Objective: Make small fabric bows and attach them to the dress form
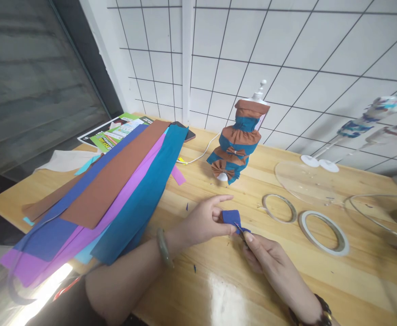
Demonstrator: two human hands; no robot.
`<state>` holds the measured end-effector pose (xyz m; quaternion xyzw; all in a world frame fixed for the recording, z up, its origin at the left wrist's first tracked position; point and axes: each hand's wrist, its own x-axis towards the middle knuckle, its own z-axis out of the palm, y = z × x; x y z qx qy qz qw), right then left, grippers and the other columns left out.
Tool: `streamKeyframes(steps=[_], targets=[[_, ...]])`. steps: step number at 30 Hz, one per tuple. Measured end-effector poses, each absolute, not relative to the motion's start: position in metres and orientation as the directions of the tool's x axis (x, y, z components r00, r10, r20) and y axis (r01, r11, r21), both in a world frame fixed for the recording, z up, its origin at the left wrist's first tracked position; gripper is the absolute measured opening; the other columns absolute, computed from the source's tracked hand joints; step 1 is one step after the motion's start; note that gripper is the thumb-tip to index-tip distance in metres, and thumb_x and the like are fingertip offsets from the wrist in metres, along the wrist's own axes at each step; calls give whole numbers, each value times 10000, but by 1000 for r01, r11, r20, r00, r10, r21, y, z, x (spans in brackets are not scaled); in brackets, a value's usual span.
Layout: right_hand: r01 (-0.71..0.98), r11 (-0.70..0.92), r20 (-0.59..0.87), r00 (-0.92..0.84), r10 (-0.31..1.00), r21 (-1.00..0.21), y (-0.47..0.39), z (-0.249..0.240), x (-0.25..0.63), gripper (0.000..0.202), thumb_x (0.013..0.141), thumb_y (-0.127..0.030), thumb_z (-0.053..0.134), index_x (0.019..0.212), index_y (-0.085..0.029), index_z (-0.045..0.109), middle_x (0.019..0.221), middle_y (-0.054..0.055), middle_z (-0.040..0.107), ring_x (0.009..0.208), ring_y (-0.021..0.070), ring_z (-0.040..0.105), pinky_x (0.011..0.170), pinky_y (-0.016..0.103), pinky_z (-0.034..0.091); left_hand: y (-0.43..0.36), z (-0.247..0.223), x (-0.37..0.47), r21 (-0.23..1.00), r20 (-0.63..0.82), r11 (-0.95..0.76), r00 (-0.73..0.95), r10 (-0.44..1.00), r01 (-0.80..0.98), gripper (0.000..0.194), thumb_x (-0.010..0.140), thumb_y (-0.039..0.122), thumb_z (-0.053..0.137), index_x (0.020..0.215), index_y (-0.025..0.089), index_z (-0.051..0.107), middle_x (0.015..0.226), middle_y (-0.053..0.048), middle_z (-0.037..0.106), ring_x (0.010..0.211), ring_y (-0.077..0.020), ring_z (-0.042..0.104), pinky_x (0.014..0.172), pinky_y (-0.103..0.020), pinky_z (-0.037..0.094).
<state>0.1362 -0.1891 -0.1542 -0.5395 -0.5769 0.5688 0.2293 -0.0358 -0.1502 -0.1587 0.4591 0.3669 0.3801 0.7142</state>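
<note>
My left hand (207, 217), with a bangle on the wrist, pinches a small folded piece of blue paper or fabric (231, 218) between thumb and fingers, its index finger stretched out. My right hand (264, 251) is closed around a pair of small scissors (241, 232); the handles are mostly hidden by the fingers. The blades meet the lower edge of the blue piece, where a narrow bit hangs to the right. Behind my hands stands a miniature dress form (241, 136) dressed in brown and teal ruffles with bows.
Long brown (117, 176), blue, purple and teal (144, 190) strips lie piled at left, over printed sheets (112, 138). Two tape rolls (324, 233) (280, 208) lie at right, near a clear disc (300, 181). More small stands (319, 163) lean by the tiled wall. Blue scraps (195, 268) dot the table.
</note>
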Motion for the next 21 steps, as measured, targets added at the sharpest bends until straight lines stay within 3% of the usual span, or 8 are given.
streamKeyframes(steps=[21], targets=[[336,-207,-323,-338,884,-919,-189,-154,136,432,859,-503,320,546,-206,311,509,-69,228,475,94,199,458,260,158,-152,-160,-33,922,-184,315,463,867,-225,719,609,118,682,1258,175,378,759,-24,625,656,-103,568,648,-235,412]])
